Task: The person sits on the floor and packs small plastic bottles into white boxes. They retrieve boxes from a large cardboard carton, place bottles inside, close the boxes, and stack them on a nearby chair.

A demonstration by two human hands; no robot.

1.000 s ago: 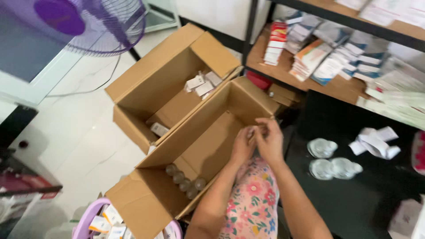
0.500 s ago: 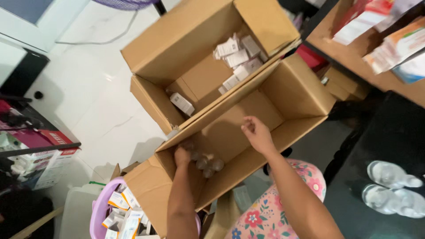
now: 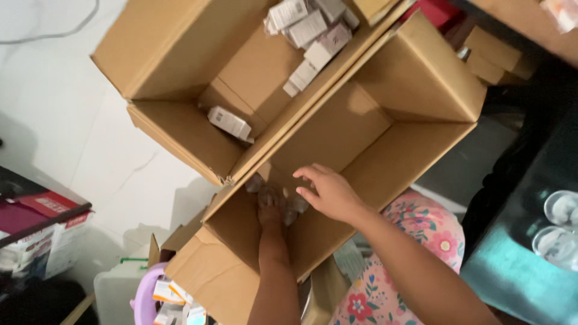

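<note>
An open cardboard box [image 3: 385, 162] stands in front of me. My left hand [image 3: 271, 204] is stretched down to its bottom, among a few small clear bottles [image 3: 296, 207] that lie in the near corner. The hand is blurred, so its grip is unclear. My right hand [image 3: 328, 192] hovers just right of it inside the box, fingers spread and holding nothing. A second open box [image 3: 174, 54] stands directly behind, holding several small white cartons [image 3: 307, 30] and one lone carton [image 3: 229, 122].
A purple basket [image 3: 147, 295] with small cartons stands at the lower left, beside a white container [image 3: 114, 289]. Clear plastic lids [image 3: 563, 207] lie on a dark table at the right. Red and white boxes [image 3: 42, 210] fill a rack at the left. The floor is white tile.
The view has tilted down and closer to the boxes. My left hand went down to the bottles at the box bottom, and my right hand has come down beside it with its fingers spread.
</note>
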